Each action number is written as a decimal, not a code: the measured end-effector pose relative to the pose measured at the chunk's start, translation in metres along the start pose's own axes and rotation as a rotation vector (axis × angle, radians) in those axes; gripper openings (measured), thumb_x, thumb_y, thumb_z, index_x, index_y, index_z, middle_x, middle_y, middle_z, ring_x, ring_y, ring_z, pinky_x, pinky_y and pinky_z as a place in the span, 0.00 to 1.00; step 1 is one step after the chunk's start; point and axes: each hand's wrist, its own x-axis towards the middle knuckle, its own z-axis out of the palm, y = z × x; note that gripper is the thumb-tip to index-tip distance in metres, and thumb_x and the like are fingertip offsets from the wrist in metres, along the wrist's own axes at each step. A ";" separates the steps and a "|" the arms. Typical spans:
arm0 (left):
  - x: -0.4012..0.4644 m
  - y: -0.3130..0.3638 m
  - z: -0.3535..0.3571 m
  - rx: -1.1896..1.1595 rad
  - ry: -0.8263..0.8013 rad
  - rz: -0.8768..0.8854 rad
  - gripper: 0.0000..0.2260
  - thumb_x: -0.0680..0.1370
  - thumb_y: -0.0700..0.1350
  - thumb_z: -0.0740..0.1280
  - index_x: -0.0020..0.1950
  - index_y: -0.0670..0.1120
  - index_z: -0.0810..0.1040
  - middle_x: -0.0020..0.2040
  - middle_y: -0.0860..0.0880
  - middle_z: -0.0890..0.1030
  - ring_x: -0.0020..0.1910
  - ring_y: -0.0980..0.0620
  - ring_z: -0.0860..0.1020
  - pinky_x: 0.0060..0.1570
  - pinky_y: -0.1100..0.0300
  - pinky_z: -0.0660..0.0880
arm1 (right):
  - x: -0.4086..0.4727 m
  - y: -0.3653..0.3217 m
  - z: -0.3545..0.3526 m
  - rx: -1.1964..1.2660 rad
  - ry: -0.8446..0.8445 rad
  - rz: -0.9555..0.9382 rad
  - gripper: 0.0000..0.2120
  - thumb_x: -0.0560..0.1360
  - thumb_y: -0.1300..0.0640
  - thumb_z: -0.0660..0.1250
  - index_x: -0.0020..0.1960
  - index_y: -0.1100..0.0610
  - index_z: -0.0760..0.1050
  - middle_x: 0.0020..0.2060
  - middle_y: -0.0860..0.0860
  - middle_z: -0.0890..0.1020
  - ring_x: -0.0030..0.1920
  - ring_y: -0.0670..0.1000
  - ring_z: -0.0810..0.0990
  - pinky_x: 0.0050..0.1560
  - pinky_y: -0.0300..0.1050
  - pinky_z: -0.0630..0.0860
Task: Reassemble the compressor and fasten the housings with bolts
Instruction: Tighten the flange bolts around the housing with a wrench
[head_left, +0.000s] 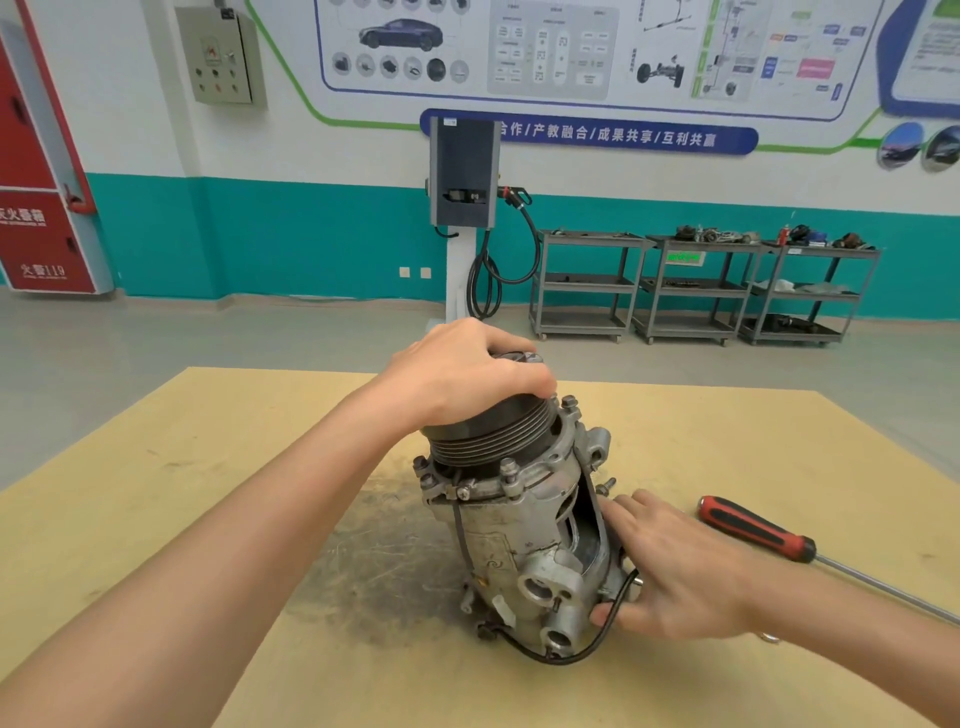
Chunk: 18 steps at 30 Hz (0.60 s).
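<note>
An automotive AC compressor (519, 514) stands on end near the middle of the yellowish table (208, 467), pulley end up and leaning slightly toward the left, on a dark scuffed patch of the tabletop. The left hand (467, 376) is cupped over the black grooved pulley (493, 431), fingers curled down around its rim and clutch plate, gripping it from above. Below the pulley, the grey cast front housing (524, 478) shows several bolts (508, 467) sticking up around its flange. On the compressor's right side a gap opens between the housing sections, wider toward the top, with the inner parts visible through it. The right hand (680, 571) lies flat and open against that right side, fingertips touching the housing edge and the thumb low near the base; it closes on nothing. A thin black wire (587, 652) loops from the base around the front near the right thumb. A red-and-black screwdriver (753, 530) lies on the table toward the right edge, just beyond the right hand, its shaft pointing to the right.
</note>
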 end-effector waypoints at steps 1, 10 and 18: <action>0.001 -0.002 -0.001 -0.016 -0.001 -0.008 0.29 0.59 0.68 0.65 0.60 0.66 0.79 0.56 0.56 0.77 0.59 0.48 0.74 0.58 0.47 0.76 | 0.002 0.000 -0.002 -0.008 -0.003 -0.011 0.34 0.70 0.27 0.57 0.65 0.50 0.62 0.49 0.47 0.70 0.50 0.48 0.66 0.47 0.35 0.58; -0.003 -0.032 -0.009 -0.177 0.069 -0.078 0.25 0.58 0.70 0.64 0.52 0.65 0.80 0.57 0.55 0.80 0.56 0.50 0.76 0.51 0.54 0.74 | 0.029 0.018 -0.019 -0.057 -0.112 -0.079 0.41 0.70 0.24 0.56 0.72 0.50 0.57 0.55 0.48 0.70 0.53 0.48 0.66 0.60 0.44 0.67; -0.011 -0.056 -0.018 -0.355 0.130 -0.133 0.16 0.61 0.64 0.67 0.45 0.62 0.84 0.53 0.53 0.83 0.55 0.49 0.79 0.59 0.50 0.75 | 0.044 0.020 -0.025 0.061 -0.100 -0.130 0.42 0.69 0.24 0.57 0.75 0.47 0.53 0.56 0.47 0.68 0.56 0.46 0.66 0.62 0.41 0.67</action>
